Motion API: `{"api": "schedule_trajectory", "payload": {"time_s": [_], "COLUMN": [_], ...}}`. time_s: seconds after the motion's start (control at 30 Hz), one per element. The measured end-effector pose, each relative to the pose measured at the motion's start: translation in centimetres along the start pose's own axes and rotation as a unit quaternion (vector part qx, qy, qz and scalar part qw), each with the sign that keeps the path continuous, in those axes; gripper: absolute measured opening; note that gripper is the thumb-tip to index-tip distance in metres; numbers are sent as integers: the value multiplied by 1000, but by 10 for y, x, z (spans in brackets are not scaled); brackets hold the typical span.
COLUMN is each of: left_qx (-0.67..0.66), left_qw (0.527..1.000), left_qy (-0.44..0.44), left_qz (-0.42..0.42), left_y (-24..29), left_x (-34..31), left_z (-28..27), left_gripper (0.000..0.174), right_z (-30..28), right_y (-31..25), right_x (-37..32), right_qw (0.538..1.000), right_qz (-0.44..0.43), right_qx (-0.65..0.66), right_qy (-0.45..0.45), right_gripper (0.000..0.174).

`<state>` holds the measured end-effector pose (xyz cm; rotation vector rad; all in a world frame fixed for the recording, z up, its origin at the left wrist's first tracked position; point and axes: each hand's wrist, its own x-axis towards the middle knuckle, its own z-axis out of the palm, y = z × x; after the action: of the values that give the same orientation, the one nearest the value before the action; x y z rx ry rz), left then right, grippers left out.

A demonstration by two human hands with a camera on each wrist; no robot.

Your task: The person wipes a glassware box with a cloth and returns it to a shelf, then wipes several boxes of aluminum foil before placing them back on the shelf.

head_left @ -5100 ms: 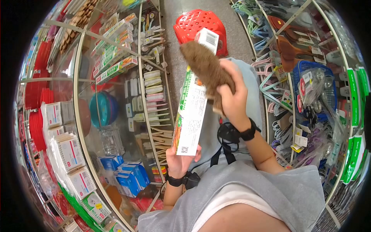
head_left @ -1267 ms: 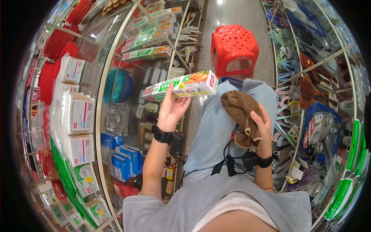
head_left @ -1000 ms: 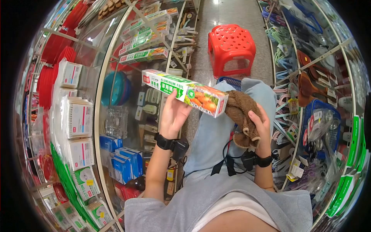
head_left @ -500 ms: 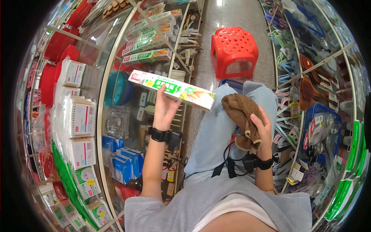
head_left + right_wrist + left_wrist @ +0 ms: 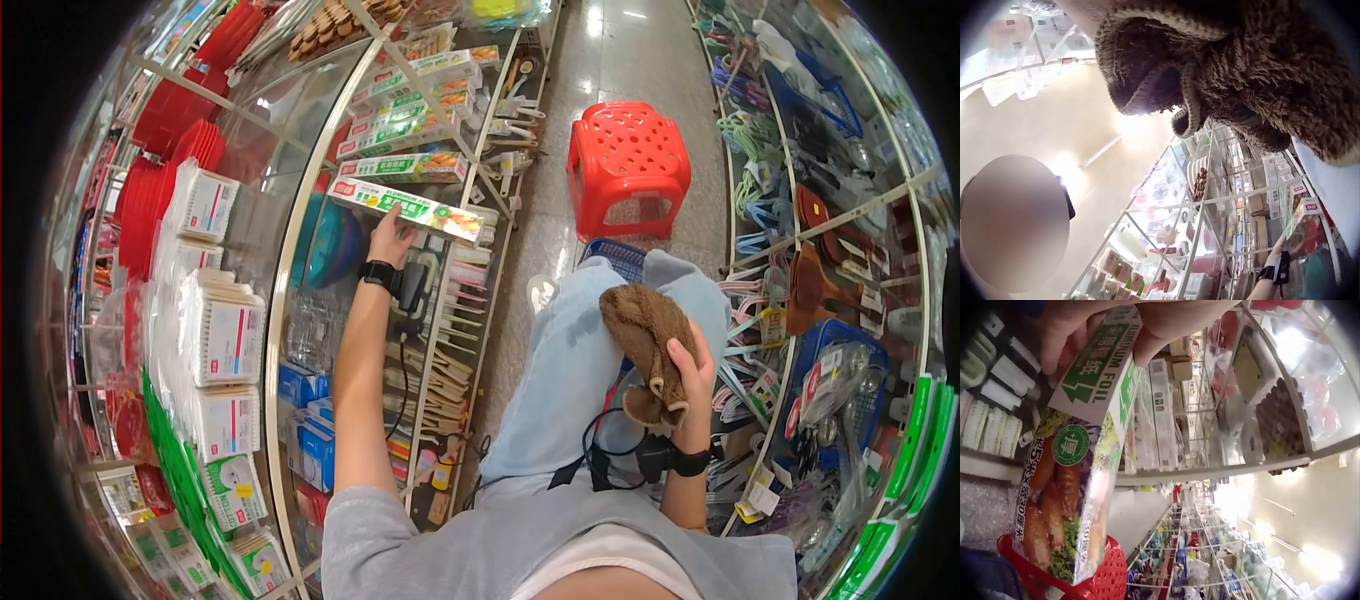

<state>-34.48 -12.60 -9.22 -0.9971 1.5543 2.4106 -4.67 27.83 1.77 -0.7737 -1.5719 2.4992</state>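
An aluminum foil box (image 5: pixel 408 212) is gripped by the left hand (image 5: pixel 392 243) at the left shelf's edge, just in front of similar boxes (image 5: pixel 410 168). In the left wrist view, fingers and thumb of the left hand (image 5: pixel 1129 325) clasp the box (image 5: pixel 1066 469) around its near end. Over the right thigh, the right hand (image 5: pixel 695 385) holds a bunched brown cloth (image 5: pixel 645 335), thumb on top. That cloth (image 5: pixel 1254 75) fills the upper part of the right wrist view, where the right hand is mostly hidden.
A red plastic stool (image 5: pixel 630 165) stands in the aisle, with a blue basket (image 5: pixel 615 258) between it and the knees. Teal bowls (image 5: pixel 328 240) and blue boxes (image 5: pixel 315 440) occupy the left shelf. Hangers (image 5: pixel 745 165) and wooden spatulas (image 5: pixel 806 290) line the right side.
The left hand has carried the foil box left, away from the lap to the shelf beside the other boxes. The right hand keeps its hold on the cloth. The head view has shifted slightly.
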Motion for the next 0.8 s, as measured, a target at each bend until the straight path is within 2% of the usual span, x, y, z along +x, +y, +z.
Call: {"api": "schedule_trajectory", "payload": {"time_s": [0.07, 0.17, 0.33, 0.5, 0.8], "left_qx": [32, 7, -52, -32, -17], "left_qw": [999, 1000, 998, 997, 998], "left_qy": [34, 24, 39, 39, 41], "left_qz": [-5, -4, 13, 54, 48], "left_y": [4, 7, 15, 15, 13], "left_x": [27, 68, 82, 119, 133], "left_z": [-11, -26, -15, -22, -16], "left_gripper": [45, 38, 29, 31, 31], "right_z": [1, 4, 7, 13, 17], "right_y": [-3, -7, -7, -9, -8], "right_x": [4, 12, 27, 39, 49], "right_qw": [1000, 1000, 999, 999, 1000], "right_qz": [9, 16, 31, 27, 29], "right_qx": [6, -2, 6, 8, 4], "right_qy": [1, 13, 29, 16, -1], "right_gripper": [40, 40, 41, 41, 41]}}
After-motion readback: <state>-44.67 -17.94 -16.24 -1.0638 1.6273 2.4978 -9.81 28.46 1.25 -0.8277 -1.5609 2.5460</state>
